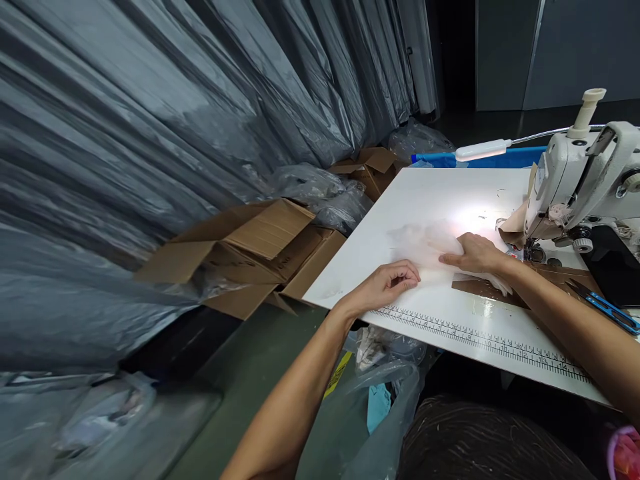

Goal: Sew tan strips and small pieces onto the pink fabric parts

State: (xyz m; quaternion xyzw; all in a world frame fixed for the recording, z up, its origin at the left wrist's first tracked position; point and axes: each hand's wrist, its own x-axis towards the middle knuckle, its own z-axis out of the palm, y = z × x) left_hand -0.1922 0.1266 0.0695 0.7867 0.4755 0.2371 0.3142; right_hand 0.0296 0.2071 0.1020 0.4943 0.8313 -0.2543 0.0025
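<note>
A piece of sheer, pale fabric [420,245] lies bunched on the white sewing table, left of the sewing machine [565,180]. At its near left edge my left hand [387,285] is closed, fingertips and thumb pinched together on what looks like the fabric's border. My right hand [473,253] rests on the fabric's right part with fingers stretched out and thumb apart. A wisp of the cloth trails out beneath the right wrist. Close to the right hand are the machine's needle area and presser foot [529,252]. Blue thread snips [610,312] lie beyond my right forearm.
A ruler strip [470,339] runs along the front edge of the table [345,267]. A lit lamp [483,150] reaches over from the machine. Open cardboard boxes [270,227] and plastic bags stand left of the table. A clear bag [400,393] hangs below the front edge.
</note>
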